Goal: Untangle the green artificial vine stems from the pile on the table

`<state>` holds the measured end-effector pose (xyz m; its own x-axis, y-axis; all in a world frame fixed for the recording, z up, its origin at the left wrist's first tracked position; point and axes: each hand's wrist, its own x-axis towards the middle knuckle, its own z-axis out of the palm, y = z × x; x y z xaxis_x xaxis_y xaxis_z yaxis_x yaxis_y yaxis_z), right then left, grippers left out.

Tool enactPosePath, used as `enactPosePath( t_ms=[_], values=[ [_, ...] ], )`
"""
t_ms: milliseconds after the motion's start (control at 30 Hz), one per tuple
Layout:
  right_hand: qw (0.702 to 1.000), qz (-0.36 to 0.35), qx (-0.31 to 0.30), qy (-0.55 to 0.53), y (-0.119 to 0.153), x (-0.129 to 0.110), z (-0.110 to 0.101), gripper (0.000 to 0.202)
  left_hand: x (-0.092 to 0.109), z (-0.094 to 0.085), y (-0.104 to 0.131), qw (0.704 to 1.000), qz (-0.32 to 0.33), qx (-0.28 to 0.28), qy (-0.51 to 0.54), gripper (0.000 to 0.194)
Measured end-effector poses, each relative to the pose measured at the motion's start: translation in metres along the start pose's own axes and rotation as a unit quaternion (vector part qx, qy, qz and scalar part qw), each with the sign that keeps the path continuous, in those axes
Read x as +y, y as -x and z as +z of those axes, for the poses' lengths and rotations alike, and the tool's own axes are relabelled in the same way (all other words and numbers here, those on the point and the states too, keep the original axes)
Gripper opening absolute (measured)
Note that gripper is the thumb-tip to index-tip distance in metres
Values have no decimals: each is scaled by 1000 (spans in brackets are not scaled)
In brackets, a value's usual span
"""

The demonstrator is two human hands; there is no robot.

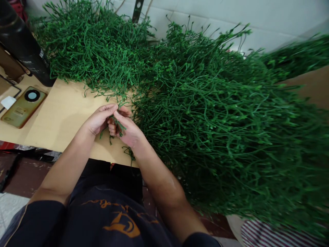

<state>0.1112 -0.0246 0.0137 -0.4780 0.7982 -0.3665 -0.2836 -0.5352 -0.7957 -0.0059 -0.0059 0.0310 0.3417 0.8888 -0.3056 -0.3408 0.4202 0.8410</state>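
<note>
Over wooden table [64, 113], left hand [99, 120], right hand [130, 132], fingers grasping one green sprig [120, 128], one phone [23, 107].

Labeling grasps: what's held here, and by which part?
Both hands, left hand and right hand, pinch one small green plastic sprig between their fingers; which part of it cannot be told.

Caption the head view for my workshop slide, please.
Both hands, left hand and right hand, pinch a green sprig beside heaped green stems.

Phone [23, 107] beside black cylinder [22, 43]
</note>
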Motion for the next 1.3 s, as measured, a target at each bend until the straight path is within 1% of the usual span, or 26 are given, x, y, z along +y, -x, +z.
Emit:
enactPosePath(
  t_ms=[100,167,233,300,400,433,467,500,567,600,633,667,700,767,800,833,867,933,967,1000,1033,1067,1133,1200,1233,1300],
  values=[
    [998,-46,-14,46,0,5,3,37,-1,-2,-5,1000,13,18,10,21],
    [991,-80,-21,108,0,9,4,34,-1,-4,-9,998,28,47,38,20],
    [975,-112,-14,193,0,10,6,32,0,-5,-12,993,41,74,77,24],
    [944,-141,17,297,2,9,7,31,0,-4,-14,989,44,90,105,28],
    [877,-156,85,446,13,7,12,30,1,-4,-17,989,25,97,107,28],
    [856,-156,94,483,20,8,17,28,3,-5,-19,988,20,105,110,28],
    [839,-163,85,513,29,10,23,26,5,-7,-21,985,19,122,121,29],
    [823,-181,48,536,39,12,31,23,7,-10,-24,979,22,145,141,31],
    [786,-244,-74,563,57,17,49,17,13,-18,-27,962,39,189,194,36],
    [764,-280,-127,567,65,18,57,17,16,-22,-28,955,47,197,218,38],
    [745,-311,-155,570,71,17,62,18,19,-26,-28,951,49,190,237,39],
    [733,-331,-151,575,75,13,64,20,20,-28,-26,952,44,171,250,39],
    [728,-338,-116,585,78,7,61,23,21,-30,-24,953,39,149,260,39],
    [719,-335,8,608,83,-13,43,28,21,-30,-18,954,30,116,276,38],
    [704,-334,78,622,86,-24,29,29,21,-29,-16,952,28,110,284,37],
    [679,-343,155,630,92,-37,14,28,20,-28,-14,951,30,109,289,37],
    [640,-360,234,637,98,-49,-1,27,19,-27,-13,950,35,110,290,36],
    [532,-395,376,647,112,-68,-24,32,19,-26,-13,952,43,110,282,34],
    [488,-409,422,645,118,-74,-31,37,19,-26,-14,954,49,108,276,33],
    [462,-420,450,638,122,-76,-33,39,19,-25,-15,955,55,104,271,32],
    [458,-429,459,629,122,-75,-31,38,19,-25,-16,957,62,99,267,32],
    [477,-432,447,622,119,-71,-27,36,19,-25,-16,958,68,93,264,31],
    [548,-417,375,621,99,-54,-13,33,19,-24,-16,959,79,85,258,30],
    [614,-373,261,645,70,-33,1,37,18,-21,-15,959,80,91,256,30],
    [637,-340,216,657,55,-24,8,41,17,-20,-14,959,73,97,257,30],
    [662,-267,166,680,31,-9,18,46,16,-16,-12,958,56,105,263,32]
  ],
)
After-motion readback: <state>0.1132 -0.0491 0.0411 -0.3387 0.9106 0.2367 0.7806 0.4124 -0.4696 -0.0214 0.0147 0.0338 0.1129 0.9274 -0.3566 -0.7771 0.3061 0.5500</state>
